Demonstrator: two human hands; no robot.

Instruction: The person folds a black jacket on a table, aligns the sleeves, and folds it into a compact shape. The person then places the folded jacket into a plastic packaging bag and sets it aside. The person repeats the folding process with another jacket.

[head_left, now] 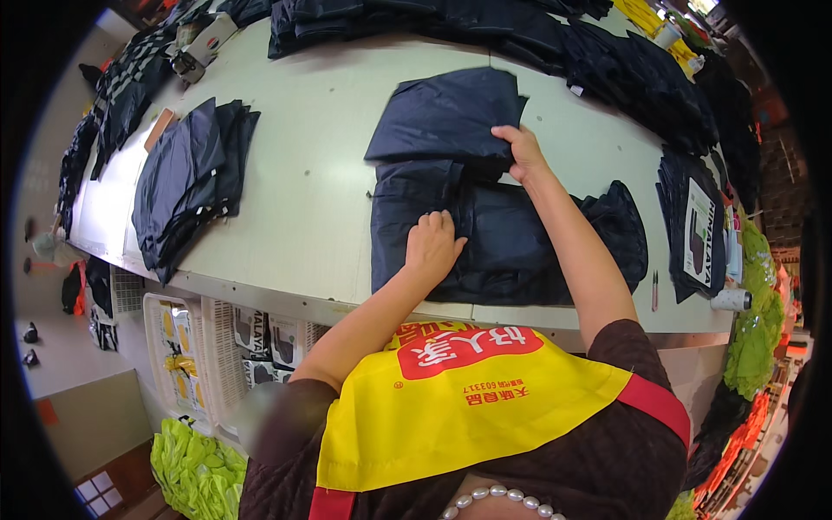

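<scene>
Gripped at its right edge by my right hand point(522, 152), a folded navy garment point(446, 117) of smooth, thin fabric lies just beyond a second one. My right thumb rests on top of its corner, and the fingers underneath are partly hidden. The second navy garment point(511, 238) is spread sideways in front of me, folded over at its left end, its right end bunched. On its left part my left hand point(435, 246) lies palm down, thumb apart from the slightly bent fingers. My right forearm passes over this garment.
A stack of folded navy garments point(186, 186) lies at the left of the white table point(303, 165). More dark garments point(416, 22) line the far side. At right are packaged dark garments point(689, 221), a small tool point(655, 291) and a white cylinder point(731, 300). White baskets point(211, 355) stand below left.
</scene>
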